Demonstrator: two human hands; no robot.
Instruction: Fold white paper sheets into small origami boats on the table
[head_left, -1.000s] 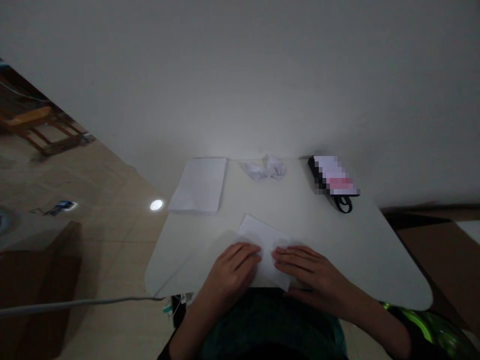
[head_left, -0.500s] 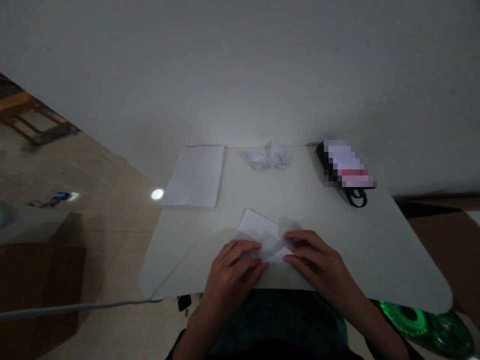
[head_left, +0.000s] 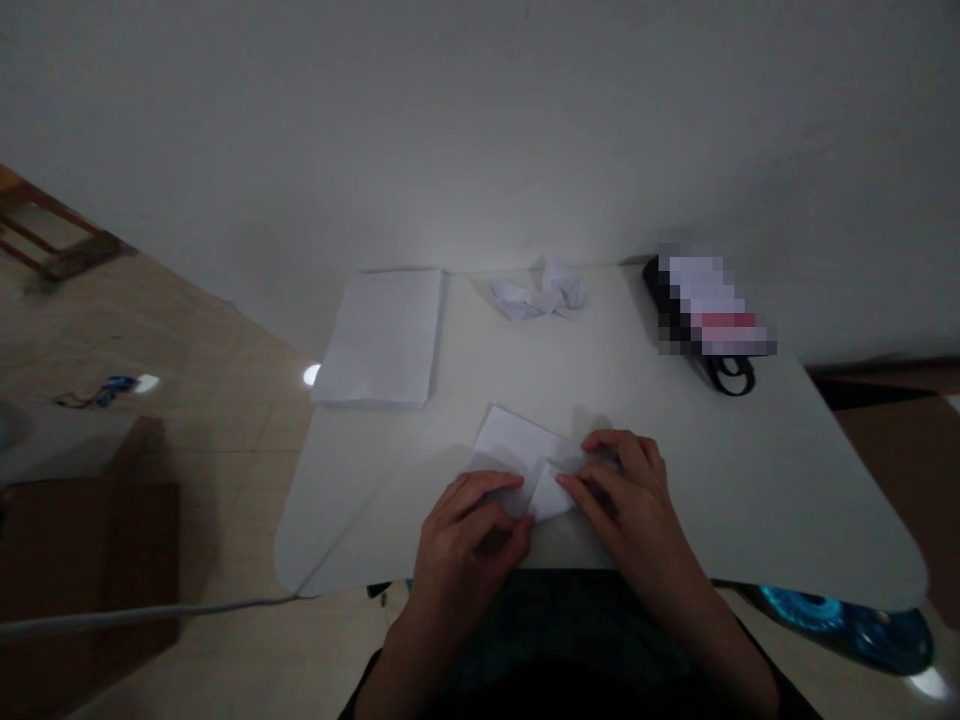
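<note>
A white sheet of paper [head_left: 517, 437] lies near the front edge of the white table [head_left: 360, 520], with a corner folded over toward its middle. My left hand [head_left: 469, 525] grips the paper's lower left part, thumb and fingers curved at its edge. On the other side, my right hand [head_left: 626, 490] pinches the folded flap with thumb and index finger, while its other fingers rest on the paper's right part. The paper's far right portion is partly hidden under that hand.
A stack of white paper [head_left: 382, 335] lies at the table's back left. Folded paper pieces [head_left: 544, 295] stand at the back centre. At the back right is a black case [head_left: 675, 300] with a strap and a blurred top. A wall rises behind.
My right hand has moved up and inward with the paper's corner, and the folded flap is now larger. My left hand has barely moved. The view has shifted slightly.
</note>
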